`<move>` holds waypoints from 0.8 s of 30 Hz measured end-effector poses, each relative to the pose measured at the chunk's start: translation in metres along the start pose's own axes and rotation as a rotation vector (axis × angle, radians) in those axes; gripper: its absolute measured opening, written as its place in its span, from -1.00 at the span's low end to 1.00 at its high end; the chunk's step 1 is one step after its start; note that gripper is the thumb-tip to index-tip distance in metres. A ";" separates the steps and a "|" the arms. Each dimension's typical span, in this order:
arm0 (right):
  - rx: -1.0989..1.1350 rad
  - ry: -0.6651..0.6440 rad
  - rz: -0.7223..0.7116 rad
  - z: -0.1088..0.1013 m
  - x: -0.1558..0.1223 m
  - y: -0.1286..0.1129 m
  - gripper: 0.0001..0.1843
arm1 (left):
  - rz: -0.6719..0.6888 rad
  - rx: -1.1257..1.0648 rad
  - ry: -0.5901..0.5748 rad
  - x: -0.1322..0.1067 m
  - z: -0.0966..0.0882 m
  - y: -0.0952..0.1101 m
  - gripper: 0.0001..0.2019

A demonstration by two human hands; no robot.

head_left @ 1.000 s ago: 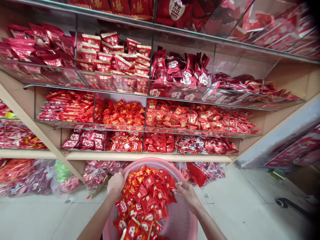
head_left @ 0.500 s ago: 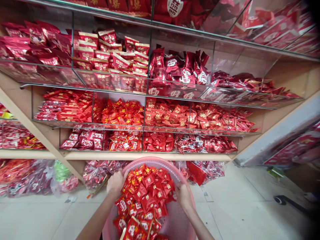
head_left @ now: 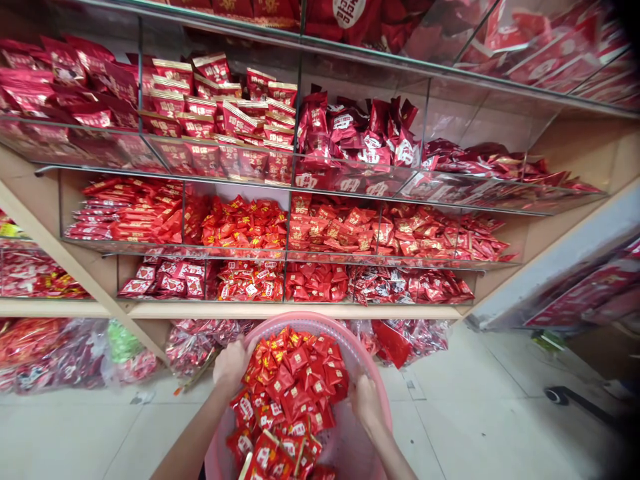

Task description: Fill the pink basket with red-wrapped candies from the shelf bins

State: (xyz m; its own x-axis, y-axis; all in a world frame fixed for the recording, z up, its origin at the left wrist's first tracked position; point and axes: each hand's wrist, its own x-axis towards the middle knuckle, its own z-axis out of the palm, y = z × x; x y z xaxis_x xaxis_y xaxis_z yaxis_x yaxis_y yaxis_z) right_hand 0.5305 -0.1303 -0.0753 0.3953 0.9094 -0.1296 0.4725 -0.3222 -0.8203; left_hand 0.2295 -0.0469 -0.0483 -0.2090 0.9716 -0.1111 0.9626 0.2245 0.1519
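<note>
A pink plastic basket (head_left: 383, 363) stands low in front of me, filled with small red candy packets (head_left: 300, 383), some printed in gold or white. My left hand (head_left: 231, 363) is closed over the basket's left rim, thumb side up. Inside the right wall, my right hand (head_left: 366, 400) is curled into a fist beside the heap of packets. What its fingers hold, if anything, is hidden. Larger packets with gold edges (head_left: 270, 457) lie nearest me in the basket.
Shelves with clear dividers (head_left: 285, 220) face me, their compartments full of red packets (head_left: 243, 223). Plastic bags of packets (head_left: 65, 357) rest on the floor beneath. A dark curved leg with a wheel (head_left: 557, 395) is at the right on the tiled floor (head_left: 480, 427).
My right hand has shifted slightly down and its fingers look more curled. My left hand and the basket stay nearly in place. The view has moved very little.
</note>
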 end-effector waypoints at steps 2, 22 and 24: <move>0.023 -0.023 0.025 0.000 0.000 0.000 -0.72 | -0.001 -0.005 -0.007 0.000 0.000 0.000 -0.33; -0.421 -0.104 -0.118 -0.002 0.003 0.003 -0.71 | -0.009 -0.022 -0.033 -0.004 -0.008 0.003 -0.35; -0.395 -0.104 -0.128 -0.003 0.001 0.004 -0.72 | -0.006 -0.022 -0.033 -0.005 -0.009 0.003 -0.35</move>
State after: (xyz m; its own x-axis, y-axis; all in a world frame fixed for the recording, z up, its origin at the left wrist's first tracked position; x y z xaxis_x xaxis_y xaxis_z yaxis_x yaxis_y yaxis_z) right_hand 0.5351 -0.1310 -0.0776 0.2414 0.9638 -0.1129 0.7863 -0.2624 -0.5594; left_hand 0.2320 -0.0500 -0.0380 -0.2088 0.9673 -0.1439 0.9572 0.2323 0.1725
